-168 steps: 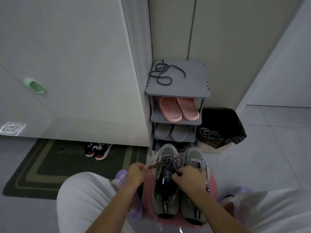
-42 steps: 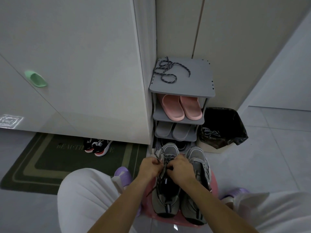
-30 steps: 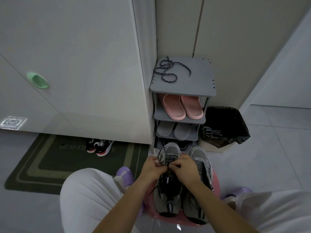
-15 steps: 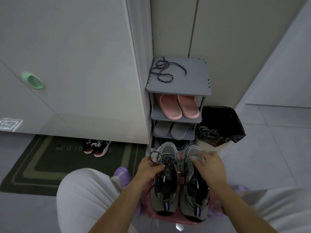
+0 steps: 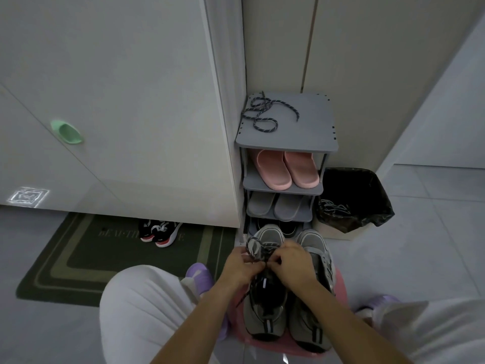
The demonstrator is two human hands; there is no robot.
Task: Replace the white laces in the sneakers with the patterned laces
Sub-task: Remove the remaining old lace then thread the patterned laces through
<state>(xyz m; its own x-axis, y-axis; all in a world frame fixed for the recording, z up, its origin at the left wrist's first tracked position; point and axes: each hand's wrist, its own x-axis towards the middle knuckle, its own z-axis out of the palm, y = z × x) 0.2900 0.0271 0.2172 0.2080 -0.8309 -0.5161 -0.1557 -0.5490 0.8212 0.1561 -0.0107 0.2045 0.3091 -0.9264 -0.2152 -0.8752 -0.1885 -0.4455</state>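
Knuckles up, so my own fingertips are hidden from me. My left hand [image 5: 242,266] and right hand [image 5: 295,266] are both curled tight, pinching the dark-and-pale speckled rope lace [image 5: 258,249] between them, right over the tongue of the grey mesh sneaker with the black lining [image 5: 265,311]. Which eyelet the lace sits in I can't make out, as my hands cover it. A loop stands up just beyond my left knuckles, and a loose end trails down beside my left wrist. The second grey mesh sneaker [image 5: 315,248] touches the first, just under my right hand; my forearm covers half its lacing, and it's too dim to tell what is threaded there. Both stand on a pink stool [image 5: 339,282], mostly hidden beneath them.

Well beyond my fingers is a grey flat-panelled shoe rack [image 5: 301,137]. On its top board lies a spare speckled rope lace [image 5: 262,114], round, twisted cord in loose coils. Below are smooth pink rubber slippers [image 5: 286,168], then plain grey slippers [image 5: 275,208], with the lowest shelf cut off by the sneaker toes. Past my right hand there's a bin lined with a crinkled black plastic bag [image 5: 362,195], pale laces [image 5: 332,207] tangled inside. Far off my left hand is a dark green doormat with paler bands [image 5: 78,258], its lettering too faint to read, and small black-and-red trainers [image 5: 160,231] sit half under the white cabinet door [image 5: 131,101]
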